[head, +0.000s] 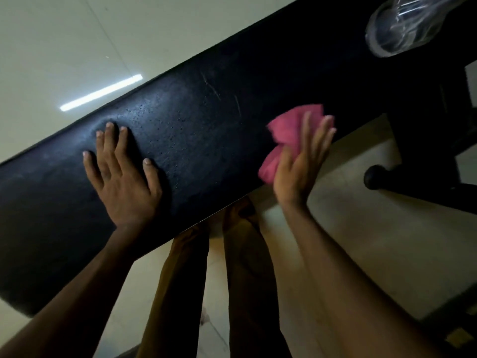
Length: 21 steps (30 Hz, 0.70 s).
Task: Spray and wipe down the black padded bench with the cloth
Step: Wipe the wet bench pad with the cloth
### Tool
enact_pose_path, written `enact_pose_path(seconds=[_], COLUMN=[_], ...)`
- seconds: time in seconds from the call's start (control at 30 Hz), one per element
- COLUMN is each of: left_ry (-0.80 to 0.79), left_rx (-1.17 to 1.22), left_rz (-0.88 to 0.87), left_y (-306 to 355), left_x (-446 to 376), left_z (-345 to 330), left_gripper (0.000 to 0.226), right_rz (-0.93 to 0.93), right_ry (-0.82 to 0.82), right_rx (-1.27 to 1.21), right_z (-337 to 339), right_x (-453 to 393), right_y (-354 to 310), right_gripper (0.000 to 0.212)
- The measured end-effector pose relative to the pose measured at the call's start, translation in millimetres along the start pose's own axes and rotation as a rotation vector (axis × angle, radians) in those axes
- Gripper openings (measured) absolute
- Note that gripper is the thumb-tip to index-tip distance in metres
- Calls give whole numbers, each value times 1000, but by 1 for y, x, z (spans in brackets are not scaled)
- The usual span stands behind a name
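The black padded bench (pixel 206 130) runs diagonally from lower left to upper right, with small spray droplets on its middle. My left hand (pixel 121 174) lies flat on the pad, fingers spread, holding nothing. My right hand (pixel 302 161) presses a crumpled pink cloth (pixel 289 135) against the bench's near edge, fingers stretched over it. A clear plastic spray bottle (pixel 402 24) lies on the bench at the upper right, blurred.
Pale tiled floor (pixel 64 47) lies beyond the bench, with a bright light reflection. The black bench frame and a round foot cap (pixel 376 177) stand at the right. My bare legs (pixel 214 267) are below the bench's near edge.
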State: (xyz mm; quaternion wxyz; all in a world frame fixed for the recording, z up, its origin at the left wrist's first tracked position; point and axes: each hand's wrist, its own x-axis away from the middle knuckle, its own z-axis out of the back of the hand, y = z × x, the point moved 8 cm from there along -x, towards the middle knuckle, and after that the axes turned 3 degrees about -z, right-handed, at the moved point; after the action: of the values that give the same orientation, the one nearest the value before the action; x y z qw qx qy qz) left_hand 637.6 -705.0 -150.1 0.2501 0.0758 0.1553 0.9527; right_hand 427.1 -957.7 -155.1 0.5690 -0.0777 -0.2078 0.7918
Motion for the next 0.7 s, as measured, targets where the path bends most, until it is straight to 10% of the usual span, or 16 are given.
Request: enact_pose_path(seconds=[0.2,0.7], left_ry=[33,48], left_rx=[-16,-4], left_rz=[-7,-16], left_y=[3,4], left_x=[1,2], left_z=[1,0], left_gripper=[61,61], right_rz=[-549,-639], right_ry=[294,291], right_rx=[-370,-387], right_z=[12,7], right_x=[-32,-19], right_y=[13,15], right_gripper=[60,66])
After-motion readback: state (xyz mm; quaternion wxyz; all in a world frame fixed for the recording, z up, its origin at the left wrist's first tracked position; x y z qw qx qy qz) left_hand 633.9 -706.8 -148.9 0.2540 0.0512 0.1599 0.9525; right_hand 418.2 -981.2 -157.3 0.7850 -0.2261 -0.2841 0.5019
